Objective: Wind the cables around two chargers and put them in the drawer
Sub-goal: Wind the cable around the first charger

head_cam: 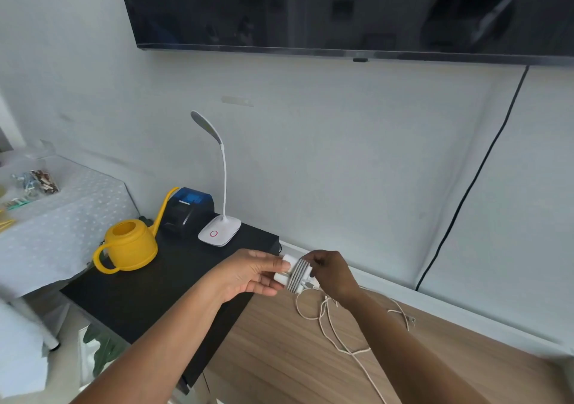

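Winding looks partway done: left hand point(248, 274) grips the charger point(293, 271), right hand point(330, 271) pinches the cable point(337, 338), whose loose length needs more turns.

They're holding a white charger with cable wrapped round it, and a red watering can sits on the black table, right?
Not quite. The head view shows the watering can is yellow, not red. The rest holds: it stands on the black table, the left hand holds the white charger, and the right hand pinches the cable wrapped round it.
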